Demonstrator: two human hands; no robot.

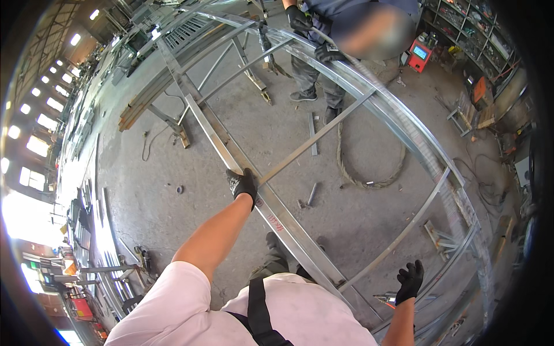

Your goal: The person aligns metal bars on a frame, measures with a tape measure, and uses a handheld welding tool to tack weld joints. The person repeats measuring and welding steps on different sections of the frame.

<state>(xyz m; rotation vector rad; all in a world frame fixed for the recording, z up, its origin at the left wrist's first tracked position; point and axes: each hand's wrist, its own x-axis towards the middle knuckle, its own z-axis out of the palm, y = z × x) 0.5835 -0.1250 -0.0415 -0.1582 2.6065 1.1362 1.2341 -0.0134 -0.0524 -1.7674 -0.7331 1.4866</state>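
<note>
My left hand (pixel 242 183), in a black and grey glove, is closed over a long steel channel (pixel 277 225) that runs diagonally in front of my body. The channel has red handwritten marks and is part of a large metal frame with thin crossbars (pixel 318 135) and a curved outer rail (pixel 418 124). Off to the right, my right hand (pixel 410 281) is raised in a black glove with its fingers apart, holding nothing. Below it, a small orange-tipped tool (pixel 385 299) lies close to the frame, partly hidden.
Across the frame stands a co-worker, whose gloved hand (pixel 329 53) rests by the curved rail. On the floor are a hammer (pixel 312 195), a looped thick cable (pixel 369 183) and a flat metal strip (pixel 313 134). A red machine (pixel 420 55) stands near the shelves (pixel 470 32). Steel tubes (pixel 151 97) are stacked left.
</note>
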